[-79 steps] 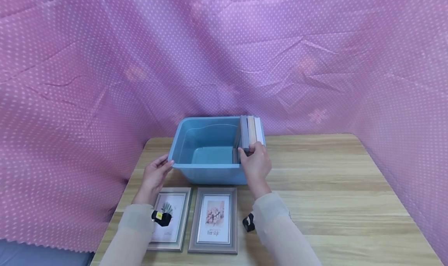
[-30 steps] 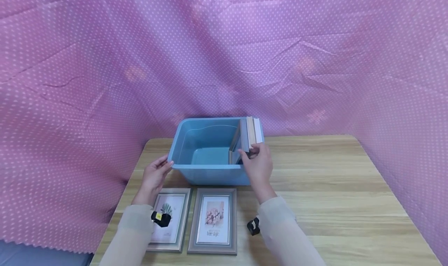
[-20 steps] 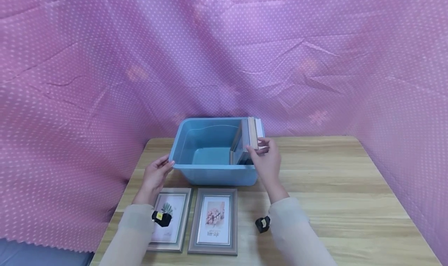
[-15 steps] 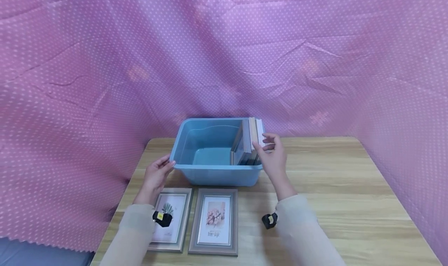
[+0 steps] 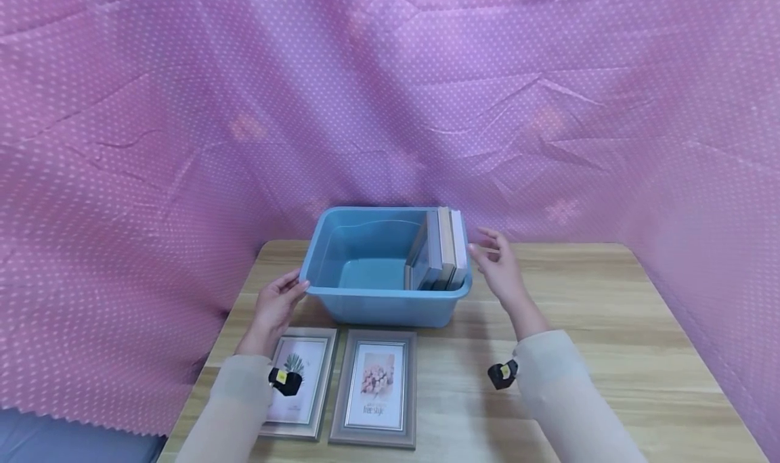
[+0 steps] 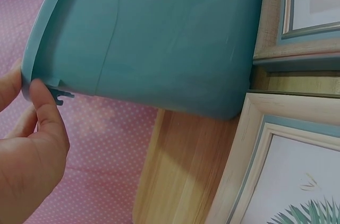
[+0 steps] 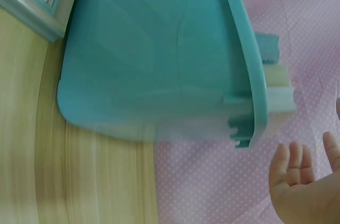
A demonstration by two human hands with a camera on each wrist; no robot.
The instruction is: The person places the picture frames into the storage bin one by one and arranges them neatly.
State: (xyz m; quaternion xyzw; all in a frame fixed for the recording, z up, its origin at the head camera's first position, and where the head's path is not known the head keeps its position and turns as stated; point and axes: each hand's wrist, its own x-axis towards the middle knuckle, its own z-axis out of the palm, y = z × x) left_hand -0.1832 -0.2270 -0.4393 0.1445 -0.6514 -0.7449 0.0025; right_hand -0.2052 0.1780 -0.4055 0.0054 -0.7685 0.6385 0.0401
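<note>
A blue plastic bin [image 5: 378, 309] stands on the table. My left hand [image 5: 275, 309] pinches its rim at the near left corner; in the left wrist view, thumb and fingers [image 6: 48, 110] lie on either side of the rim. Several picture frames [image 5: 447, 246] stand on edge, side by side, against the bin's right end, their tops above the rim. My right hand [image 5: 502, 273] is just right of the bin, apart from it, fingers loosely spread and holding nothing. In the right wrist view, the right hand [image 7: 308, 181] is beyond the bin's rim, near the frame tops.
Two picture frames lie face up before the bin: one with a plant print [image 5: 305, 388], partly behind my left wrist, and one with a flower print [image 5: 374, 388]. The wooden table [image 5: 585, 300] stretches to the right. A pink dotted cloth [image 5: 390, 111] hangs behind and at both sides.
My right hand has let go of the upright frames and moved right, out of the bin. These frames now rest closer to the bin's right end. My left hand has stayed on the rim.
</note>
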